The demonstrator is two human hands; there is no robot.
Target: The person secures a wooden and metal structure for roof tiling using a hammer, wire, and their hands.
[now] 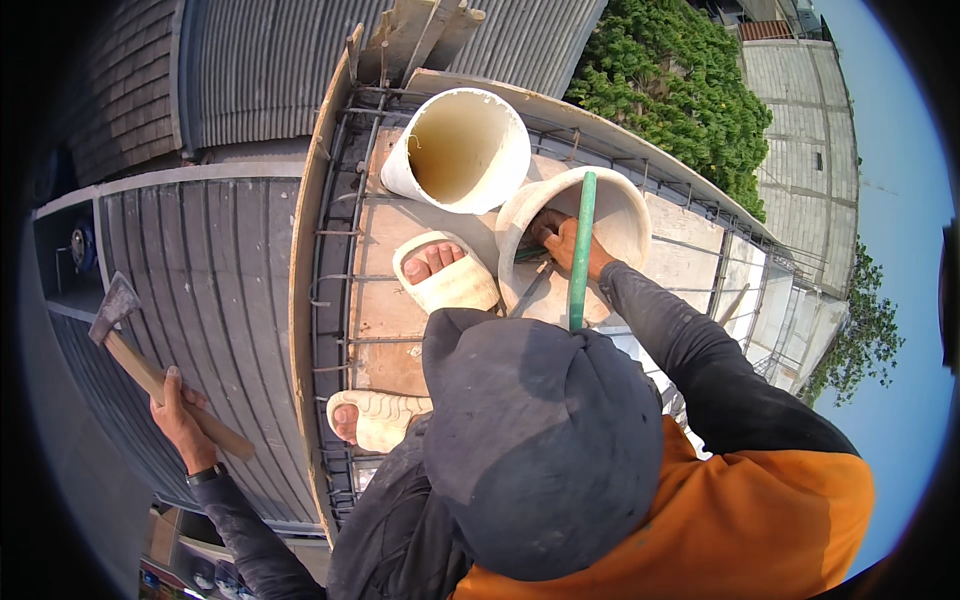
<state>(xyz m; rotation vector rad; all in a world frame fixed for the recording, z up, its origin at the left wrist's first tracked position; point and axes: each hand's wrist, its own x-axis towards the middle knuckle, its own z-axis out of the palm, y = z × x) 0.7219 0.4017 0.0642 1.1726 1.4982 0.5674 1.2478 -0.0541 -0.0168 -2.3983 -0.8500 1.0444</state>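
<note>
My left hand (184,415) grips a hammer by its wooden handle (142,363), metal head (112,308) upward, out beside the plywood edge. My right hand (566,240) reaches inside an off-white bucket (625,220), fingers curled in shadow around something I cannot make out. A green rod or pipe (579,280) leans across that bucket in front of the hand. A white tub (480,180) with a yellowish interior stands beside it. Two sandalled feet (445,285) rest on the boards among steel bars. A dark cap (540,440) and orange-clad shoulder (770,510) fill the lower foreground.
An upright plywood form (308,300) edges the narrow work platform, lined with rebar (340,230). Beyond it lie lower corrugated roofs (200,280). Loose boards (400,35) stand at the top. A leafy tree (660,110) and tall block wall (800,150) are beyond the right edge.
</note>
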